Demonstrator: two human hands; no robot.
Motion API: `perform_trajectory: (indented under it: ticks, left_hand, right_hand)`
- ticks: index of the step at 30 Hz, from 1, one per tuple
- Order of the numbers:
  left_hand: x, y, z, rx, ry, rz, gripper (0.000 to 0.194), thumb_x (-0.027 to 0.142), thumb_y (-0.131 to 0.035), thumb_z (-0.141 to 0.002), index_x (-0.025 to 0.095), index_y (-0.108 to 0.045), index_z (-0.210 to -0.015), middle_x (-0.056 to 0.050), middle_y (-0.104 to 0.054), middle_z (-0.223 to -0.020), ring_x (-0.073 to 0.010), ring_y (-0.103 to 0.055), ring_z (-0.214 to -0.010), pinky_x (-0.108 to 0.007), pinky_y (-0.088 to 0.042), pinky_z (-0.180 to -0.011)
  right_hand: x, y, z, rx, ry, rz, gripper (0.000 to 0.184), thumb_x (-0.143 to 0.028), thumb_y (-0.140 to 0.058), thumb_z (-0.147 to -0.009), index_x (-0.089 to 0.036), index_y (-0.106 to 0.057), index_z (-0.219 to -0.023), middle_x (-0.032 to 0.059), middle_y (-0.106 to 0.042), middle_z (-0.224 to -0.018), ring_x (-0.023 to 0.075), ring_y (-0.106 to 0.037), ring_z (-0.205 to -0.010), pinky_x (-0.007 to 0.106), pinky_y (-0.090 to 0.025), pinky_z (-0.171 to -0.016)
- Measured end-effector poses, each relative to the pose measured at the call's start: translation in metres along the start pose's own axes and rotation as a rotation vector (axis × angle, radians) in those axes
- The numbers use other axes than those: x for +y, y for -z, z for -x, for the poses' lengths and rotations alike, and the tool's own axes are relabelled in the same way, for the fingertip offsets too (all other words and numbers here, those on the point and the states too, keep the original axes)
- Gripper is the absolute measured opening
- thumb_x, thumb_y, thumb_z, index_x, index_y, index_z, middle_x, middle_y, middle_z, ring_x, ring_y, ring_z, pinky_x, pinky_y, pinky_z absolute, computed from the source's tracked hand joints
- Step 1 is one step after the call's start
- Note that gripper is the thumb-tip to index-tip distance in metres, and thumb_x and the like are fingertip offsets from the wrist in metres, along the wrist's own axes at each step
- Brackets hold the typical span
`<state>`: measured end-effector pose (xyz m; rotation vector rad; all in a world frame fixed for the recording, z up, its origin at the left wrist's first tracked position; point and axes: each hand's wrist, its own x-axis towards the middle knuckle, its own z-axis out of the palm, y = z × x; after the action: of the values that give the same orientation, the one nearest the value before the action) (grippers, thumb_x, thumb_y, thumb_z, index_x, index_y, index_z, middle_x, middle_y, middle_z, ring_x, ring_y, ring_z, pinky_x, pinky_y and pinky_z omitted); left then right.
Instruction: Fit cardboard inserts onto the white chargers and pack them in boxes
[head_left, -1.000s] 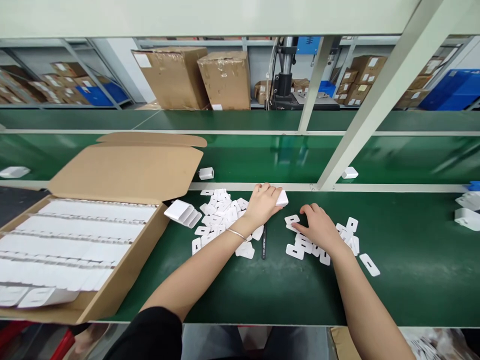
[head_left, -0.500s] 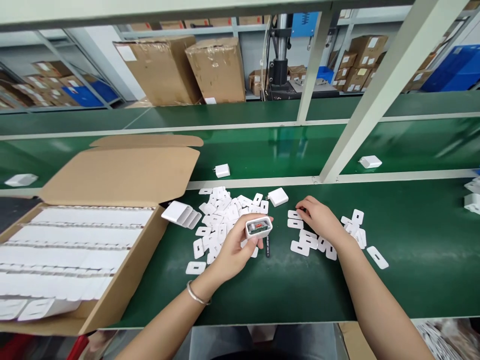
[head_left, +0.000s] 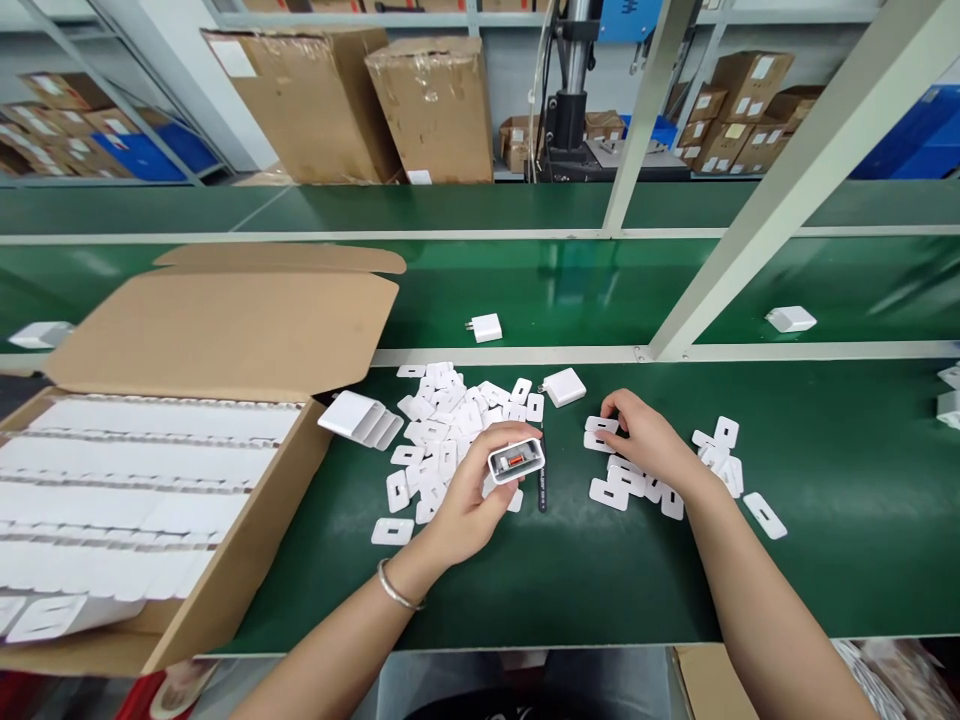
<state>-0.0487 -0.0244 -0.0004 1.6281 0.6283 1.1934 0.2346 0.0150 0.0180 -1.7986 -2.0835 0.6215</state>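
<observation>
The case [head_left: 516, 461] just below the frame's centre is uncapped, its innards showing, and we judge the closing undone, with loose plates [head_left: 424, 432] lying to either side. Its mouth faces us, the long axis of that mouth running left to right and rising slightly rightward. Our left hand [head_left: 474, 497] grips the case; our right hand [head_left: 646, 440], fingers narrowly bent, touches plates right of centre, though we cannot tell whether it grips one.

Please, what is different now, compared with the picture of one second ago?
The left hand let go of a white charger, drew back, and now holds an open white housing. Beyond, the chargers on the green belt moved right. The right hand remains at the white plates; the cardboard box stayed in place.
</observation>
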Motion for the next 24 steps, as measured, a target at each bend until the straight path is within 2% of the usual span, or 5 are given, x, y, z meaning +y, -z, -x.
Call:
perform_trajectory:
  ticks: [4, 10, 13, 18, 24]
  left_hand:
    - [0.001, 0.001, 0.001, -0.018, 0.065, 0.012, 0.032, 0.034, -0.052, -0.108, 0.03, -0.056, -0.139, -0.01, -0.058, -0.137, -0.0242, -0.061, -0.116, -0.038, -0.051, -0.098]
    - [0.002, 0.002, 0.004, -0.068, 0.115, 0.077, 0.035, 0.038, -0.054, -0.107, 0.03, -0.053, -0.141, -0.009, -0.056, -0.136, -0.022, -0.059, -0.111, -0.036, -0.048, -0.098]
    - [0.001, 0.001, 0.006, -0.079, 0.148, 0.091, 0.035, 0.041, -0.055, -0.106, 0.029, -0.054, -0.14, -0.009, -0.056, -0.136, -0.0207, -0.058, -0.105, -0.034, -0.048, -0.093]
    - [-0.002, -0.002, 0.008, -0.07, 0.225, 0.097, 0.042, 0.053, -0.042, -0.108, 0.026, -0.057, -0.137, -0.008, -0.06, -0.124, -0.0172, -0.056, -0.086, -0.034, -0.047, -0.083]
    - [-0.005, -0.006, 0.006, -0.055, 0.361, 0.002, 0.056, 0.063, -0.024, -0.109, 0.023, -0.057, -0.13, -0.005, -0.059, -0.102, -0.0178, -0.051, -0.078, -0.035, -0.043, -0.078]
  right_hand:
    - [-0.001, 0.001, 0.003, -0.027, 0.071, -0.002, 0.007, -0.021, -0.057, -0.091, -0.025, -0.051, -0.09, 0.0029, -0.06, -0.104, 0.0151, -0.054, -0.069, 0.029, -0.042, -0.061]
    - [0.003, 0.005, 0.004, -0.106, 0.062, -0.048, 0.037, -0.037, -0.062, -0.094, -0.029, -0.063, -0.13, 0.0063, -0.059, -0.114, 0.0176, -0.059, -0.073, 0.031, -0.047, -0.058]
    - [0.007, 0.003, 0.001, -0.091, 0.084, -0.032, 0.034, -0.035, -0.057, -0.097, -0.029, -0.067, -0.129, 0.0071, -0.059, -0.118, 0.016, -0.058, -0.068, 0.033, -0.048, -0.058]
    - [0.003, 0.001, 0.001, 0.032, 0.143, -0.029, 0.015, -0.029, -0.065, -0.092, -0.024, -0.071, -0.104, 0.0049, -0.065, -0.105, 0.0157, -0.056, -0.065, 0.033, -0.046, -0.059]
    - [-0.045, -0.01, 0.018, 0.247, 0.478, -0.364, 0.023, -0.016, -0.064, -0.09, -0.025, -0.071, -0.11, 0.0043, -0.066, -0.098, 0.0186, -0.061, -0.081, 0.033, -0.053, -0.071]
